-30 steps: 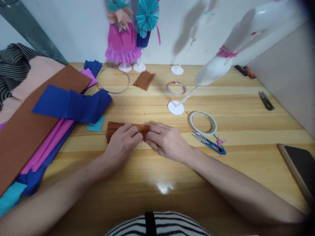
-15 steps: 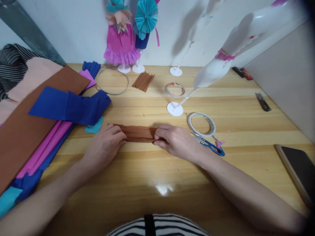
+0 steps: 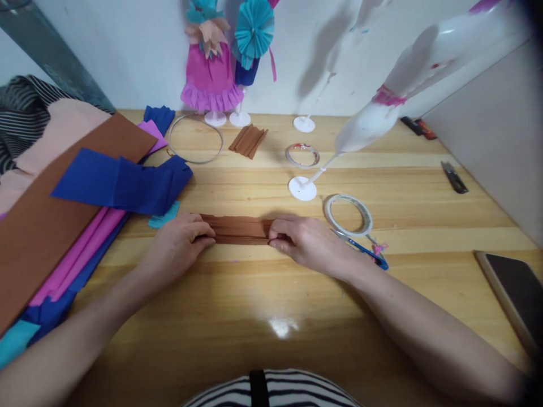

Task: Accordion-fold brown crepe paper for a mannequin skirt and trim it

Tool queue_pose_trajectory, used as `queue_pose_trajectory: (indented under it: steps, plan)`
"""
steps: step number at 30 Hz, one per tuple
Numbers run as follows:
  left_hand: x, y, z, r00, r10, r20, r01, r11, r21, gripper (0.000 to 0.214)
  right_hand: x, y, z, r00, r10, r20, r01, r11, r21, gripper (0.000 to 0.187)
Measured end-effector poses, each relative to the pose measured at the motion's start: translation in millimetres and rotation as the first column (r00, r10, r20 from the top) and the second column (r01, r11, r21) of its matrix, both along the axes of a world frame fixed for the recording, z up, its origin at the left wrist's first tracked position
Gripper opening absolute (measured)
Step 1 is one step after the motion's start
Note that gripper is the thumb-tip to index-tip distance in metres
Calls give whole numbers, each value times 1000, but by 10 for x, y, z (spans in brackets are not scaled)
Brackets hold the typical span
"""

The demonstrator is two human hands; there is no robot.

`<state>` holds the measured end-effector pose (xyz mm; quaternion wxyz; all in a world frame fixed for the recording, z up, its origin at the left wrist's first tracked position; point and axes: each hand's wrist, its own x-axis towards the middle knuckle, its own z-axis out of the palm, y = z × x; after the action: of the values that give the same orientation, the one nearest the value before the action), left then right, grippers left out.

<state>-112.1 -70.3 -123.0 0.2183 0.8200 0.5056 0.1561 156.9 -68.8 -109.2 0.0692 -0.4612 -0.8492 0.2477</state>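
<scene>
A strip of brown crepe paper [image 3: 242, 228] with folds along its length lies on the table between my hands. My left hand [image 3: 180, 240] is closed on its left end, thumb and fingers pinching the near edge. At the right end, my right hand [image 3: 303, 243] pinches the same edge. Just beyond my right hand are a roll of tape [image 3: 369, 217] and blue thread snips [image 3: 368, 252], partly covered by my wrist. A turquoise paper scrap [image 3: 164, 216] lies beside my left hand.
Blue crepe paper [image 3: 127, 183] and a long brown sheet [image 3: 46, 226] are piled at left. A pleated brown piece [image 3: 248, 141], a wire ring [image 3: 221, 138] and a balloon stand [image 3: 302, 189] are farther back. A phone [image 3: 515, 294] lies at right.
The fingers of my left hand have drawn closer together on the paper's near edge. My right hand keeps its pinch, and the view has shifted slightly.
</scene>
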Motion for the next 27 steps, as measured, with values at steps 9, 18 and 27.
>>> queue_pose_trajectory:
  steps: [9,18,27]
  plan:
    - [66,-21,85,990,25,-137,-21,999,30,11,-39,-51,-25,996,-60,71,53,994,98,7]
    - [166,-9,142,951,53,-305,-50,999,15,9,-86,-55,-24,996,-66,52,61,994,96,12]
    - [138,-125,106,945,-31,-327,106,971,213,14,-113,-153,-57,990,-5,141,-40,948,315,14]
